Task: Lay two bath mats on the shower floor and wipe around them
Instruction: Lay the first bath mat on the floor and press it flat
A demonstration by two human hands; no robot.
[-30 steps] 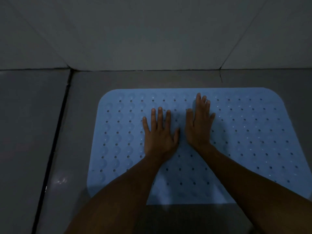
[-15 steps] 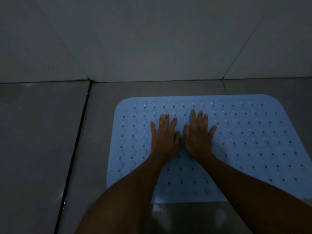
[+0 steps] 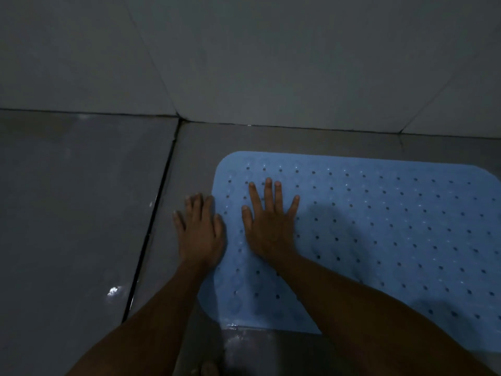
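Bath mat (image 3: 379, 226) flat on floor | R hand (image 3: 271, 226) splayed flat on it | L hand (image 3: 199, 232) flat – straddles mat's left edge

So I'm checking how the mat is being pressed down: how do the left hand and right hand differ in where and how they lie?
The left hand straddles the blue mat's left edge, its fingers mostly on the grey floor; the right hand lies wholly on the mat. The left hand's fingers are close together and look slightly bent; the right hand's are spread and straight. Both are palm down, holding nothing.
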